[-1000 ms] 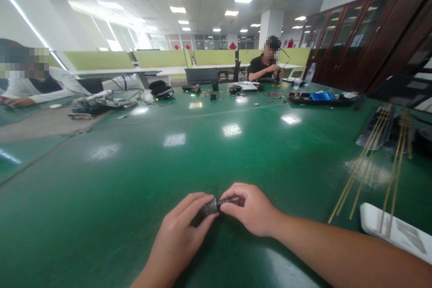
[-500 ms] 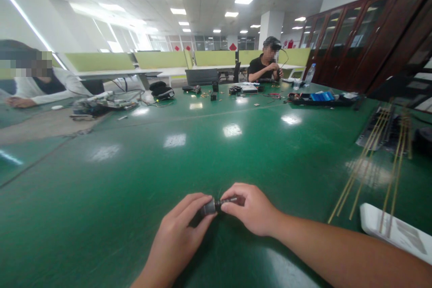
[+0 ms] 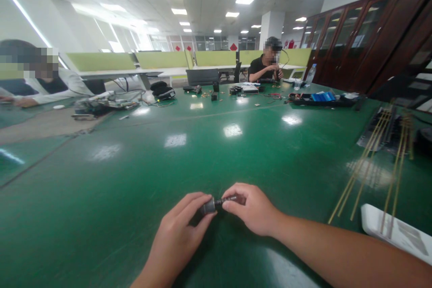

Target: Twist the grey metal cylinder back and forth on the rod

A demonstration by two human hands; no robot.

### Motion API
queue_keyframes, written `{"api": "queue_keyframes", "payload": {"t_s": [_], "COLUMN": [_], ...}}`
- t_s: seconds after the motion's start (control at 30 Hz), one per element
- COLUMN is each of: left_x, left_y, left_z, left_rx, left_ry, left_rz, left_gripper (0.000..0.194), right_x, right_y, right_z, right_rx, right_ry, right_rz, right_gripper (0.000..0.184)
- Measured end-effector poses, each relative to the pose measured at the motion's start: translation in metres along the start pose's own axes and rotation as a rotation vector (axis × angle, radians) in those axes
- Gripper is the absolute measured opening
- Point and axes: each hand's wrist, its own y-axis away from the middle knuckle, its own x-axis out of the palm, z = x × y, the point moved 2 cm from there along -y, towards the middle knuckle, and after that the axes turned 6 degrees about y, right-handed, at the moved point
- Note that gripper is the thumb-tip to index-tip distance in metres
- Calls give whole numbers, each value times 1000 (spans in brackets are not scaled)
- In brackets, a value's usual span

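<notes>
Low in the middle of the head view, I hold a small grey cylindrical part [image 3: 209, 206] with a dark, ridged shaft [image 3: 221, 201] pointing right. My left hand [image 3: 184, 222] grips the cylinder between thumb and fingers. The thumb and forefinger of my right hand [image 3: 251, 209] pinch the shaft near its far end. Fingers cover parts of the piece, so its exact kind cannot be told. Both hands are just over the green table [image 3: 135, 189].
Thin yellow rods [image 3: 364, 162] and a white tray-like object [image 3: 388, 222] are at the right. Farther back lie a black tray with blue pieces [image 3: 322, 97], small black boxes, and a pile of parts [image 3: 97, 105]. Two people sit at the table, one left [image 3: 50, 87], one far side [image 3: 263, 69].
Both hands keep nearly the same place and hold on the part. My right fingers have shifted very slightly to the right along the shaft. The left person's hand has moved a little.
</notes>
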Motion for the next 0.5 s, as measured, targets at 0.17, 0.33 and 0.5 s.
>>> {"api": "queue_keyframes", "payload": {"t_s": [0.17, 0.33, 0.5], "left_x": [-1, -1, -1], "left_y": [-1, 0, 0], "left_z": [1, 1, 2], "left_rx": [7, 9, 6], "left_ry": [-11, -18, -23], "left_rz": [-11, -14, -24], "left_gripper": [21, 21, 20], "right_x": [2, 3, 4], "right_y": [-1, 0, -1], "right_z": [-3, -5, -8], "right_rx": [37, 41, 44], "right_ry": [-31, -51, -63], "right_rz": [1, -3, -8], "right_gripper": [12, 12, 13]}}
